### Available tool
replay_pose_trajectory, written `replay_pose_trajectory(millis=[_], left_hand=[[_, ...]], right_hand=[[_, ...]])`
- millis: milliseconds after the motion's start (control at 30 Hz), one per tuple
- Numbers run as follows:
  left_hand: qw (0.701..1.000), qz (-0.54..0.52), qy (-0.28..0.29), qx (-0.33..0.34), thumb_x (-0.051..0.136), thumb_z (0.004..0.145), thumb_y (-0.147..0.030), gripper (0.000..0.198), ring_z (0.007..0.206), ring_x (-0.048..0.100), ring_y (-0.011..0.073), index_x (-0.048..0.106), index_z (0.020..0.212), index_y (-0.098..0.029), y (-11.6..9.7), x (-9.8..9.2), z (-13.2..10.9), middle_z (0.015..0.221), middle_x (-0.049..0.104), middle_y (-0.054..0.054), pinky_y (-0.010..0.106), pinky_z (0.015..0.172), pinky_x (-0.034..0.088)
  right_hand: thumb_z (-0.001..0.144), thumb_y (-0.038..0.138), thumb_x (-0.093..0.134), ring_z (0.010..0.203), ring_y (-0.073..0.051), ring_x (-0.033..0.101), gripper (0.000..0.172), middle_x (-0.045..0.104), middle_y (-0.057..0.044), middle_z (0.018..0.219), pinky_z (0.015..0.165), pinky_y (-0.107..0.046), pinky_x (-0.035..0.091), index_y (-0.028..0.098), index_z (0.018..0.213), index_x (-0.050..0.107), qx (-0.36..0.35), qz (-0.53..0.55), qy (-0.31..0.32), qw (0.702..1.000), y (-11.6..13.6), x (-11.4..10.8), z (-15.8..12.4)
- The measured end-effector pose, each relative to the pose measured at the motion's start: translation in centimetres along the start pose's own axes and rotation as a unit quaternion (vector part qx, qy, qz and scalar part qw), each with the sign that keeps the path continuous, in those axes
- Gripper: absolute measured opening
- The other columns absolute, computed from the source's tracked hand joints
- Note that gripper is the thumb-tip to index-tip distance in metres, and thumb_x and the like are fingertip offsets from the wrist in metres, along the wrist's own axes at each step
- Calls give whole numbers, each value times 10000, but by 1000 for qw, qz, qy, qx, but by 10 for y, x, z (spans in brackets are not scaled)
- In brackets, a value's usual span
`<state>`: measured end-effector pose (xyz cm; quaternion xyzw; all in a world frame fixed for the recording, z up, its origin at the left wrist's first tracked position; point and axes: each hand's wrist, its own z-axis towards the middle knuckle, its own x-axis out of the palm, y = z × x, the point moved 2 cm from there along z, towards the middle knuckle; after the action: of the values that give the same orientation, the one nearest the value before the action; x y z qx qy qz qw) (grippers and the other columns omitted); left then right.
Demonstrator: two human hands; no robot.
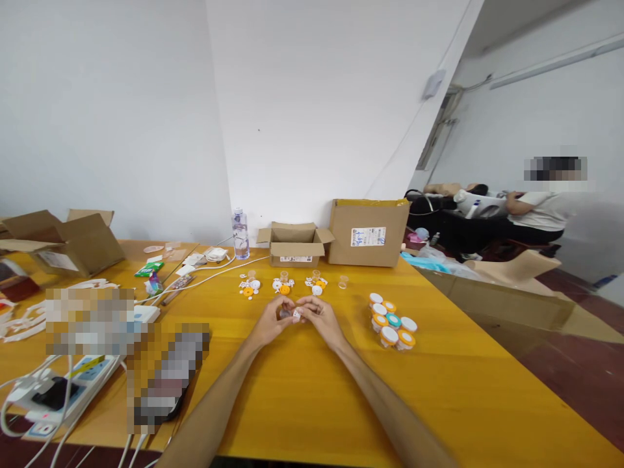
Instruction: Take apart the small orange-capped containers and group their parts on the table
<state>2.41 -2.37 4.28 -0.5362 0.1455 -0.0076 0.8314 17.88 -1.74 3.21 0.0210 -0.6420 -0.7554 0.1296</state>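
Note:
My left hand point(273, 320) and my right hand point(320, 318) meet over the middle of the table, fingers curled inward. In my right fingers is a small white piece point(296, 315) with dark marks. My left fingers close around a small greyish see-through cup point(285, 314), partly hidden by the hand. Beyond my hands stand small clear cups point(343, 281), with groups of small white pieces point(291, 283), an orange lid point(285, 290) and a white lid point(317, 290) near them. To the right is a cluster of lidded cups point(389, 335) with white, orange and teal tops.
An open cardboard box point(295, 249), a larger closed box point(369, 237) and a water bottle point(240, 234) stand along the wall. Leftward lie a power strip point(92, 370), cables, a blurred-out dark device point(170, 377) and another open box point(88, 244). A person point(546, 208) sits far right.

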Motion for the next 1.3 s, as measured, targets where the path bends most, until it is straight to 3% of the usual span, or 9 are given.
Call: replay_pose_trajectory(millis=[267, 533, 733, 933, 1300], left_hand=[[1000, 16, -9, 14, 722, 726, -344, 155, 688, 543, 139, 674, 721, -196, -6, 2, 0, 708, 611, -7, 252, 665, 439], [993, -62, -86, -42, 759, 681, -398, 265, 647, 558, 126, 639, 782, -185, 3, -6, 3, 706, 631, -16, 239, 631, 452], [991, -106, -54, -58, 778, 673, -430, 319, 632, 574, 127, 634, 806, -178, 6, -2, 2, 705, 640, -7, 244, 612, 474], [992, -90, -72, -53, 797, 652, -443, 336, 654, 583, 132, 622, 760, -177, 6, -3, 2, 688, 637, -9, 252, 646, 481], [987, -129, -61, -78, 839, 588, -456, 400, 593, 565, 116, 578, 699, -174, 2, 0, 2, 629, 617, -24, 231, 567, 458]], right_hand=[[606, 584, 792, 581, -137, 587, 423, 642, 23, 636, 566, -268, 488, 217, 706, 607, -1, -14, -6, 1000, -2, 2, 1], [670, 553, 771, 719, -164, 660, 409, 710, -21, 781, 604, -258, 501, 208, 857, 658, 6, -34, 91, 995, -5, 3, -1], [634, 546, 798, 707, -173, 653, 394, 696, -14, 754, 618, -286, 522, 211, 771, 644, 3, -18, 57, 998, -7, 3, 0], [656, 550, 793, 707, -176, 642, 396, 693, -28, 781, 698, -321, 526, 214, 816, 656, -5, 12, 44, 999, -1, 1, -2], [635, 526, 812, 695, -155, 605, 376, 674, -9, 782, 695, -304, 503, 220, 802, 672, -17, 9, 40, 999, 3, 1, -1]])
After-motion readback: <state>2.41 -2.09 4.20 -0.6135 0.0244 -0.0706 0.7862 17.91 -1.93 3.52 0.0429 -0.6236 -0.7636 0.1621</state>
